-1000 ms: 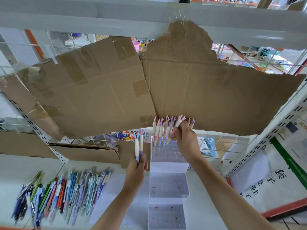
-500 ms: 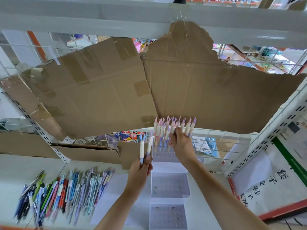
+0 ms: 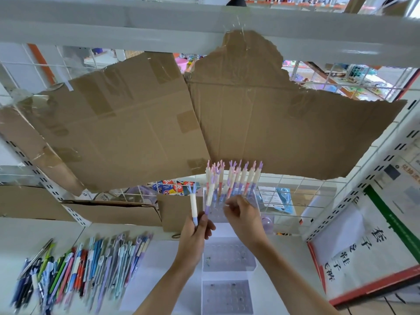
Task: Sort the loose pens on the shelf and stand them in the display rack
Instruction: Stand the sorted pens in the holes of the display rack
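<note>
A clear three-tier display rack (image 3: pixel 229 256) stands on the white shelf. Several pastel pens (image 3: pixel 241 180) stand in its top tier, their forked caps up. My left hand (image 3: pixel 196 233) grips two pens upright just left of that tier: a white pen with a blue cap (image 3: pixel 193 204) and a lilac pen (image 3: pixel 209 196) leaning towards the rack. My right hand (image 3: pixel 244 215) is at the lower ends of the standing pens with its fingers curled. Whether it pinches one cannot be told. A pile of loose pens (image 3: pixel 79 269) lies at the left.
Torn cardboard sheets (image 3: pixel 141 123) hang across the wire back panel. A small cardboard piece (image 3: pixel 175 210) leans behind the rack. A white poster with a red edge (image 3: pixel 363 242) stands at the right. The upper shelf beam (image 3: pixel 159 21) runs overhead.
My right hand has slid down from the pen caps to the pens' lower ends. My left hand has carried its two pens right, up to the rack's top tier.
</note>
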